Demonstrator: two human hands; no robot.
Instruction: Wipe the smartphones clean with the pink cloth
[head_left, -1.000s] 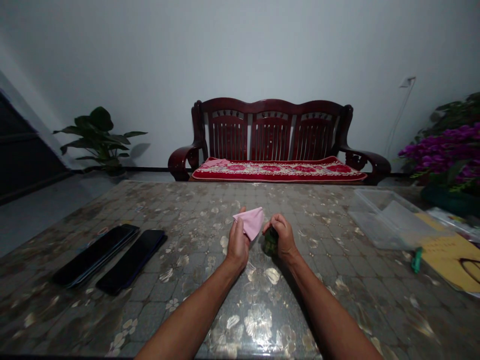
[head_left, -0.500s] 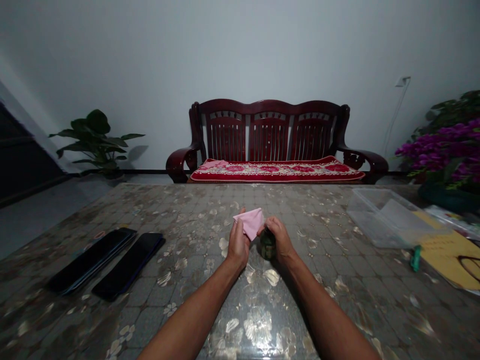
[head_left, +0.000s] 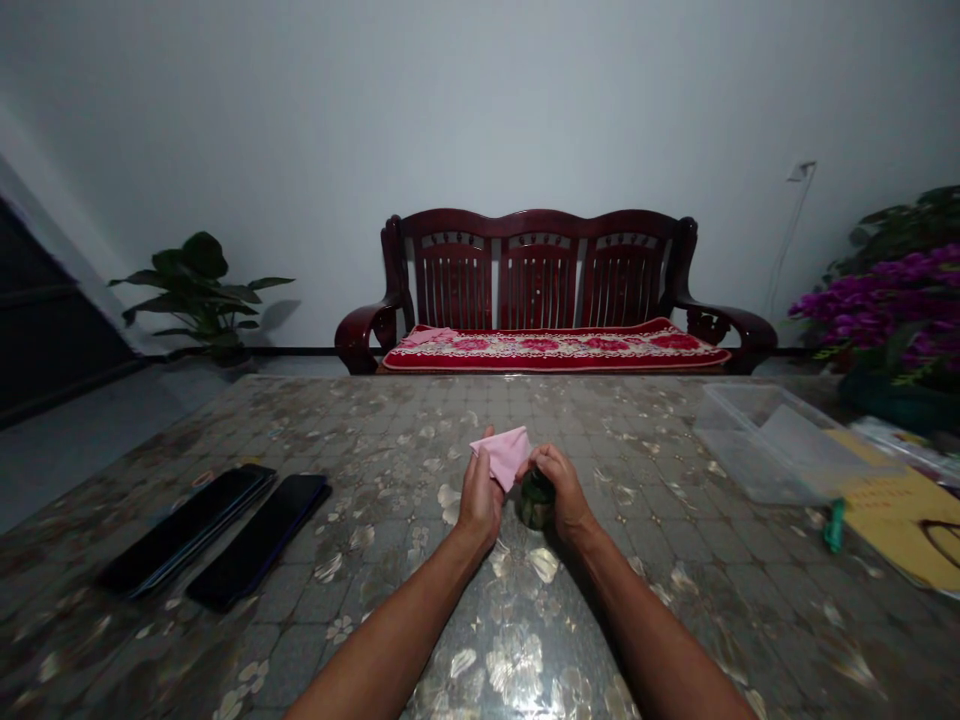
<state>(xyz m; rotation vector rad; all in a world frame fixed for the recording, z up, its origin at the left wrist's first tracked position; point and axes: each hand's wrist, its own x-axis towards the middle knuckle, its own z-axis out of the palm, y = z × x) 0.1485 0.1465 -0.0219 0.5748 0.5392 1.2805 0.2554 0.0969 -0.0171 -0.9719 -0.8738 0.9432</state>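
A folded pink cloth [head_left: 505, 453] lies in my left hand [head_left: 481, 497], with the thumb pressed on its near side and fingers behind it. My right hand [head_left: 564, 492] is closed around the top and right side of a small dark green jar-like container [head_left: 535, 502]. The hand covers the container's upper part, so I cannot make out its top. My right fingertips come close to the cloth's right edge; whether they touch it I cannot tell. Both hands are just above the middle of the patterned table [head_left: 420, 640].
Two dark phone-like slabs [head_left: 259, 540] lie on the left of the table. On the right are a clear plastic box [head_left: 750, 455], a small green object [head_left: 834, 525], a yellow paper folder [head_left: 892, 510] and purple flowers [head_left: 900, 300]. Behind stands a wooden bench [head_left: 540, 260].
The whole view has shifted slightly, so everything appears a little lower. Both hands keep their hold, and the green container shows somewhat wider beneath my right hand.
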